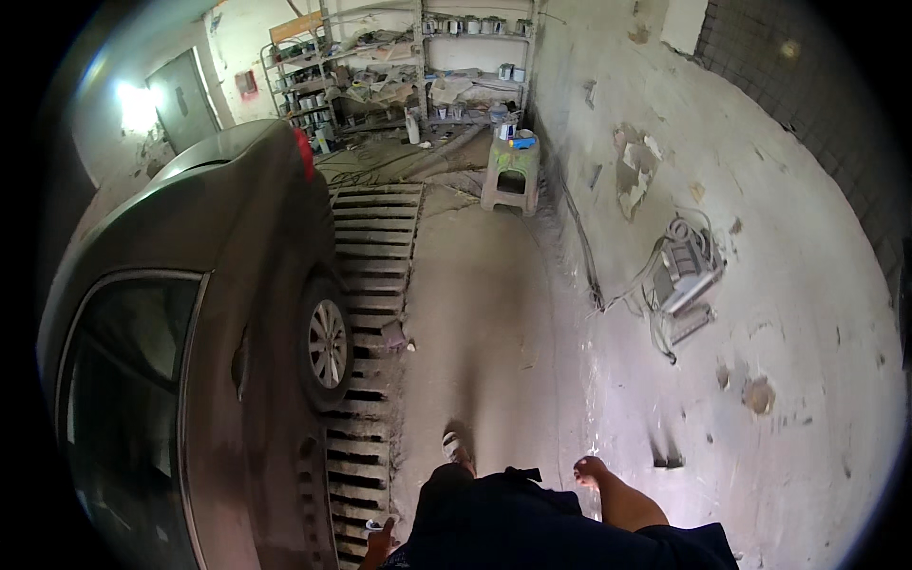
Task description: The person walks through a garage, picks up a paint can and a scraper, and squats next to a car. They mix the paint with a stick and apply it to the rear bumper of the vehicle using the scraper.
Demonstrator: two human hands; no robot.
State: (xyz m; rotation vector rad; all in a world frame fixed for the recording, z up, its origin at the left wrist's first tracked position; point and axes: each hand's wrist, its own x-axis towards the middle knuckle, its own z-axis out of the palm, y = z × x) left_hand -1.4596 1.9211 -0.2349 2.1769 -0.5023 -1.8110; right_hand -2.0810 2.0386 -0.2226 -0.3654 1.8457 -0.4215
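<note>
Low in the view, beside the slatted floor grate (375, 204), my left hand (380, 543) is closed around a small pale object (373, 525). Its kind is too small to make out. My right hand (590, 469) hangs near the right wall, fingers curled in. Whether anything lies inside them is hidden. Between my hands show my dark clothing (503, 527) and one foot in a sandal (454, 445) on the concrete.
A dusty brown car (256, 285) stands along the left, its wheel at the grate. Ahead is a plastic stool (513, 171) with cans on top. Shelves (475, 36) of cans line the back. Cables and a metal device (686, 271) hang on the right wall (779, 237).
</note>
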